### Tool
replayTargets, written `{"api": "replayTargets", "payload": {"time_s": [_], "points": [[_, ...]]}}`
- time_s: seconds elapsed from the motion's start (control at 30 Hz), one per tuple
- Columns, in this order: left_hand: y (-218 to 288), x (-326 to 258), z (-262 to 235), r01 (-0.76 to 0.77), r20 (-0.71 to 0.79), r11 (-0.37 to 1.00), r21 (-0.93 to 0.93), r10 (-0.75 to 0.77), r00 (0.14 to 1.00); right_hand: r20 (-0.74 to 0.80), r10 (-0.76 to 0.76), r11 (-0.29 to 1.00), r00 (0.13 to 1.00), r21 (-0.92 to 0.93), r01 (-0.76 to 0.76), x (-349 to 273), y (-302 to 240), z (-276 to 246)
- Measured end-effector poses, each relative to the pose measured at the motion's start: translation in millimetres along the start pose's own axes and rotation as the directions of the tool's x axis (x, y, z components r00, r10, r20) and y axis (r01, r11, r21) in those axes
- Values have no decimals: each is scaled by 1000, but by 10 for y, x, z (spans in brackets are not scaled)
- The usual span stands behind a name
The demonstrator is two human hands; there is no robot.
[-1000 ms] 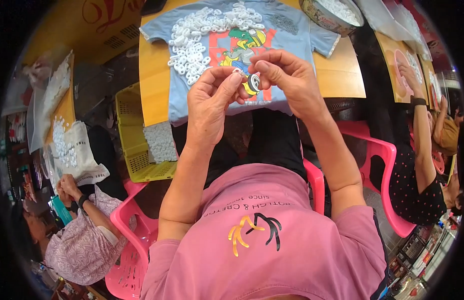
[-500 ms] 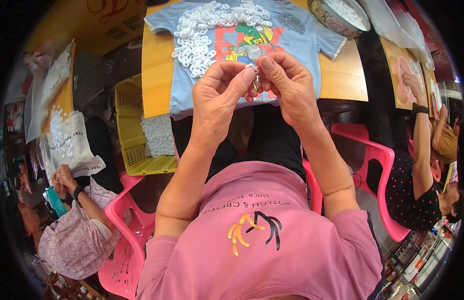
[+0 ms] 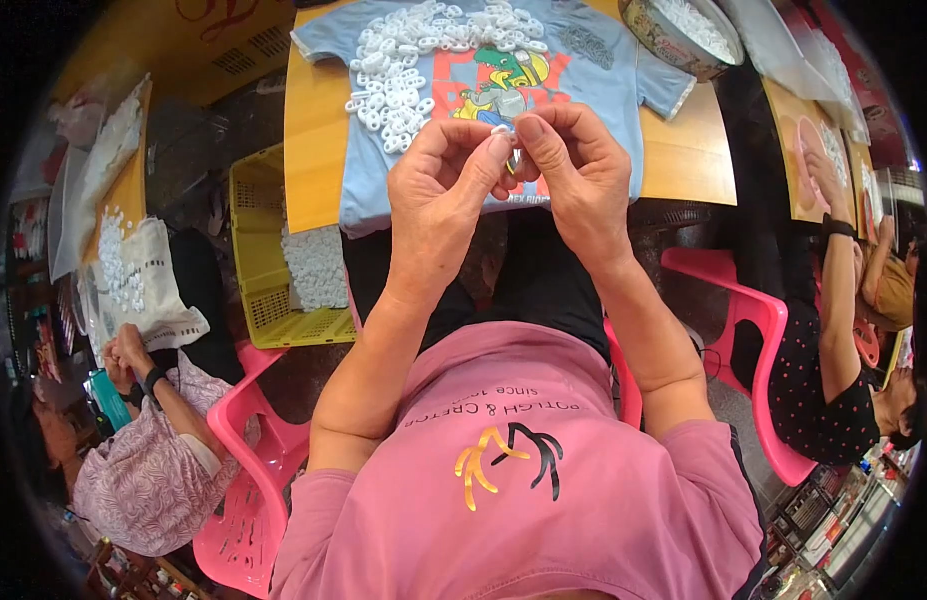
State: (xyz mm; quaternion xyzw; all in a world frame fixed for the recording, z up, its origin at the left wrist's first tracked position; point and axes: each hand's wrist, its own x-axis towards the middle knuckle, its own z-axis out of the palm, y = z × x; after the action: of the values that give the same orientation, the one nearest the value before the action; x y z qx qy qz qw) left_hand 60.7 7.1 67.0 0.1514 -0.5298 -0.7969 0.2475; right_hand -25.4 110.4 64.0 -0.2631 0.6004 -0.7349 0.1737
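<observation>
My left hand (image 3: 445,190) and my right hand (image 3: 581,185) meet above the near part of a light blue T-shirt (image 3: 368,185) spread over a table. Thumbs and fingers of both are pinched together around a small white plastic piece (image 3: 500,130), mostly hidden by the fingertips. A narrow pale bit shows just below it, too small to name. Beyond my hands, a heap of white oval plastic pieces with holes (image 3: 388,95) curves along the shirt's left and far side. Farther right on the shirt lies a patch of tiny grey parts (image 3: 586,45).
A round tin (image 3: 683,35) of white pieces stands at the table's far right corner. Left of my legs, a yellow crate (image 3: 258,240) sits beside more white pieces (image 3: 315,268). Co-workers sit on both sides, near pink chairs (image 3: 245,490); one co-worker's hand (image 3: 823,170) is at another table.
Both hands stay pinched together in nearly the same place, with only slight finger shifts. The co-worker's hand on the right has moved slightly.
</observation>
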Motion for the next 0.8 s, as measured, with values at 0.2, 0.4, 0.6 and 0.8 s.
{"api": "replayTargets", "payload": {"time_s": [0.2, 0.4, 0.6, 0.8], "points": [[-19, -1, -19, -28, 4, 999, 26, 28, 1000, 10, 40, 993, 999, 114, -41, 9, 3, 16], [-15, 10, -11, -23, -25, 998, 66, 25, 999, -6, 11, 999, 1000, 54, -10, -12, 39, 29], [-36, 13, -42, -28, -25, 997, 78, 30, 999, -23, 38, 998, 999, 46, -37, 6, 66, 23], [-31, 3, -11, -38, -29, 996, 77, 41, 999, -2, 35, 992, 999, 120, -34, -2, 51, 48]]}}
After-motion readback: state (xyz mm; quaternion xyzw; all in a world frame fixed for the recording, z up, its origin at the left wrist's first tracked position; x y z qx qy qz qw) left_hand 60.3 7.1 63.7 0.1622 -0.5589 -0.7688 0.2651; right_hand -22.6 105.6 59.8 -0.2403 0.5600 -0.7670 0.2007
